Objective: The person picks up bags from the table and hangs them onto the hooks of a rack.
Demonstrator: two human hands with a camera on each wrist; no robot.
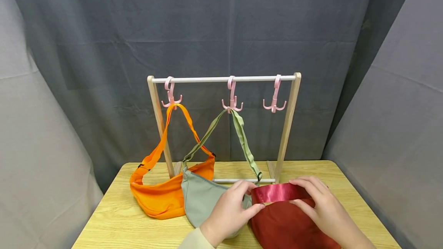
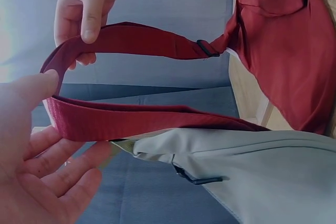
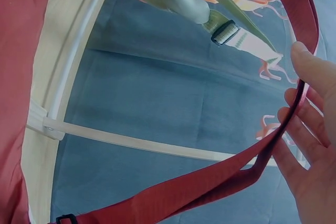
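Note:
Both hands hold up the wide strap (image 1: 278, 193) of a dark red shoulder bag (image 1: 290, 224), stretched as a loop between them. My left hand (image 1: 232, 208) pinches the strap's left side between thumb and fingers. On the other side my right hand (image 1: 320, 205) grips it the same way. In the left wrist view the strap bends between the two hands, and the red bag body (image 2: 289, 51) hangs below, by the table. A grey-green bag (image 1: 204, 193) is right beside my left hand, its strap up on the middle pink hook (image 1: 232, 95).
An orange bag (image 1: 157, 199) hangs from the left pink hook (image 1: 170, 93), its body low by the table (image 1: 114, 218). The right pink hook (image 1: 275, 94) has no bag. A wooden rack (image 1: 290, 126) with a white top bar (image 1: 200, 80) carries all three hooks. Grey cloth surrounds the table.

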